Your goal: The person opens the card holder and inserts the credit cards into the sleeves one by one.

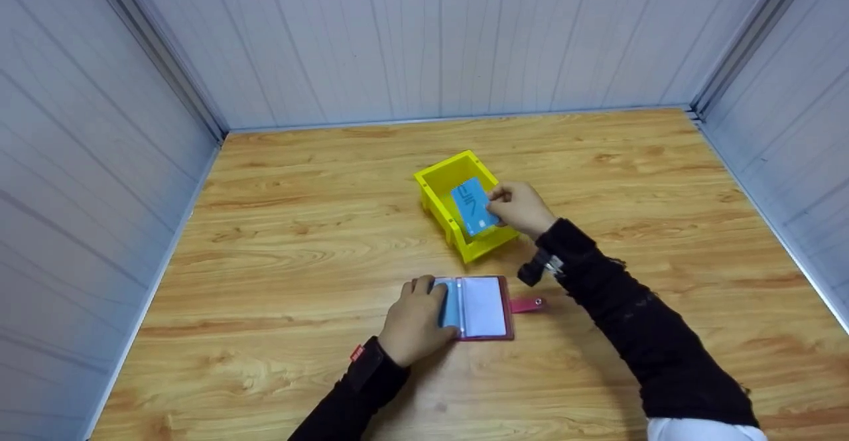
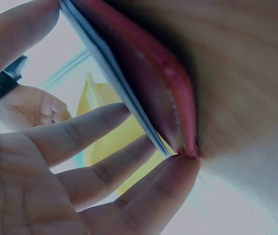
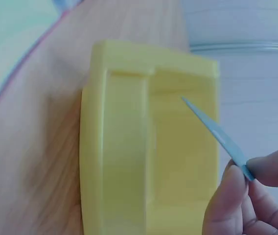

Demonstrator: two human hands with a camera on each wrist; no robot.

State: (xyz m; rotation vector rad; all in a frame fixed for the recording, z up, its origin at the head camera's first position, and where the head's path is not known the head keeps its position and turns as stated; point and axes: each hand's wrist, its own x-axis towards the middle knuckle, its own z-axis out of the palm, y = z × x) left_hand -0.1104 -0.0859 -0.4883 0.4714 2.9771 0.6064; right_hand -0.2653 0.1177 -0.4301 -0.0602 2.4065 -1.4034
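My right hand (image 1: 521, 207) pinches a blue plastic card (image 1: 471, 202) between thumb and fingertips, over a yellow bin (image 1: 487, 247). In the right wrist view the card (image 3: 217, 135) appears nearly edge-on, slanting across the mouth of the bin (image 3: 124, 147). Nearer to me, a red card holder (image 1: 509, 325) lies spread on the table, showing a white page and part of a blue one. My left hand (image 1: 414, 318) holds its left side, thumb at the near edge and fingers at the far edge. The left wrist view shows fingertips against the red cover (image 2: 178, 93) and its pages.
A pink snap strap (image 1: 527, 304) sticks out from the holder's right side. The wood-grain table (image 1: 298, 229) is bounded by pale panel walls (image 1: 411, 43) at the back, left and right. Inside the bin, the floor is partly hidden by the card.
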